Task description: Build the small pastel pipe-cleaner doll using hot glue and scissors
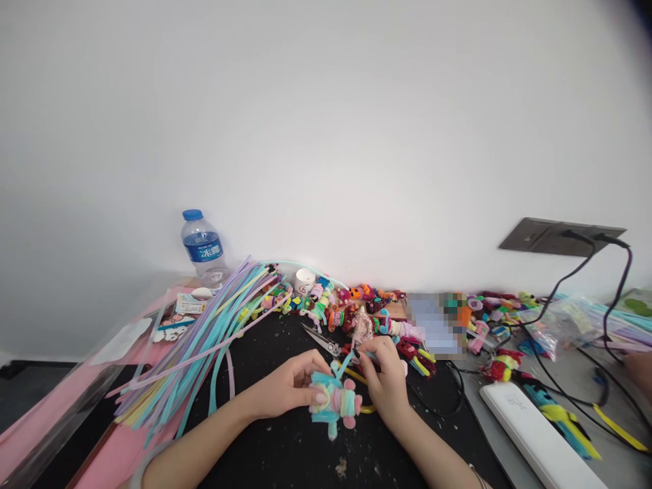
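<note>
My left hand (290, 386) grips a fuzzy doll (332, 402) made of light blue, pink and yellow pipe cleaner, its thumb on the doll's yellow and blue end. The doll lies sideways over the black mat, its pink round parts toward the right. A light blue strip (346, 365) rises from the doll, and the fingertips of my right hand (383, 373) pinch its upper end. Behind my hands, scissors (323, 341) with yellow handles lie on the mat, the handles partly hidden by the doll and my right hand.
Long pastel pipe cleaners (204, 353) spread at the left, near a water bottle (204, 248). Many small fuzzy dolls (339, 316) line the wall. A white power bank (540, 438) and black cables (545, 353) are at the right. Another person's hand (639, 370) shows at the right edge.
</note>
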Motion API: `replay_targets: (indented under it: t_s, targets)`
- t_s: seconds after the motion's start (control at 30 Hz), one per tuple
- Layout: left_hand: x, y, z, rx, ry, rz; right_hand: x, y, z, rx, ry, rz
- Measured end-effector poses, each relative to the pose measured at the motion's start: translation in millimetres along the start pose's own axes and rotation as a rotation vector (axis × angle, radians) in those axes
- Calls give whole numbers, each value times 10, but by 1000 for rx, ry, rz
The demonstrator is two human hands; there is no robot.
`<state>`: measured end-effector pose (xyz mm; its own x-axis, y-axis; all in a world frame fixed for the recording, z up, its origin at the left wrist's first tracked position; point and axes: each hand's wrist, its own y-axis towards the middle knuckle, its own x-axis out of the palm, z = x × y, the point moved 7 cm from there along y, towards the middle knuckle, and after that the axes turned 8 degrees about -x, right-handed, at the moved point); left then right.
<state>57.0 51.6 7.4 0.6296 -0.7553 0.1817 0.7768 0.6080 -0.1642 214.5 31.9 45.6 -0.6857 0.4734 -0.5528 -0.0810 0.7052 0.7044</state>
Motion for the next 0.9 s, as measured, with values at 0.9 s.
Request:
replay_targets:
  t_s: [0.9]
  targets:
    - [-516, -111, 152, 341, 130, 609, -10, -104, 458, 291, -306, -267]
